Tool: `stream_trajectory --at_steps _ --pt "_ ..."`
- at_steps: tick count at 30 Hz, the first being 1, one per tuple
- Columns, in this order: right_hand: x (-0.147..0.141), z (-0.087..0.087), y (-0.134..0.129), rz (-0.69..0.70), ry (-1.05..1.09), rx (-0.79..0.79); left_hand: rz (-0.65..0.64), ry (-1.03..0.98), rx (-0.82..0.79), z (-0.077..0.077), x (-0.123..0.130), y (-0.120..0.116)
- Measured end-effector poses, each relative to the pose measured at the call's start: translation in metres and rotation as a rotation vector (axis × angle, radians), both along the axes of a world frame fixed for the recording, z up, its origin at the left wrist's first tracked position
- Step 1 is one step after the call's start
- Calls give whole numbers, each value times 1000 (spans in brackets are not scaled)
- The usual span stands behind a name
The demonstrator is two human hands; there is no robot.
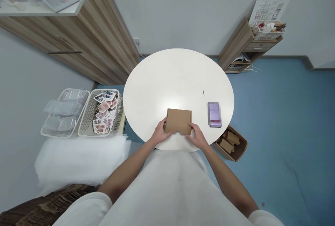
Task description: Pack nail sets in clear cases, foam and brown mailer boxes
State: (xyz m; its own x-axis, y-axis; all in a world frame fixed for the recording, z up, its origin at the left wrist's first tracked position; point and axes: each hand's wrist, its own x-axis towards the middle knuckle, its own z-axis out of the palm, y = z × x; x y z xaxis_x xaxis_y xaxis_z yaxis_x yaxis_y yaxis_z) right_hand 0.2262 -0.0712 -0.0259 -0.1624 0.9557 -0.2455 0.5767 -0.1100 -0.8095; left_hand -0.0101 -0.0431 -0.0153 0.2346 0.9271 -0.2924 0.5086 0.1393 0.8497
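A small brown cardboard box (178, 120) lies closed near the front edge of the round white table (180, 76). My left hand (160, 133) grips its left side, the thumb at the near corner. On the opposite side my right hand (196, 136) holds the box's right edge, fingers along the side and thumb by the front. The near edge of the box has a notch in its middle. What the box contains, if anything, is hidden. To the right on the table lies a purple stack (214, 114), partly blurred out, apart from both hands.
Left of the table stand a white basket (86, 114) of press-on nail cards and another basket (60, 136) of clear plastic packs. White wrapping sheets (81, 159) lie below them. An open carton (242, 148) with cardboard boxes stands on the floor at right. Cabinets flank the back wall.
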Motion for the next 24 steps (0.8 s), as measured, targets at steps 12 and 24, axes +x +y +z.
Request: stream_trajectory --at_steps 12,24 --pt "29 34 49 63 16 -50 180 103 -45 13 22 24" --pt "28 44 88 -48 3 -65 156 349 136 22 29 32"
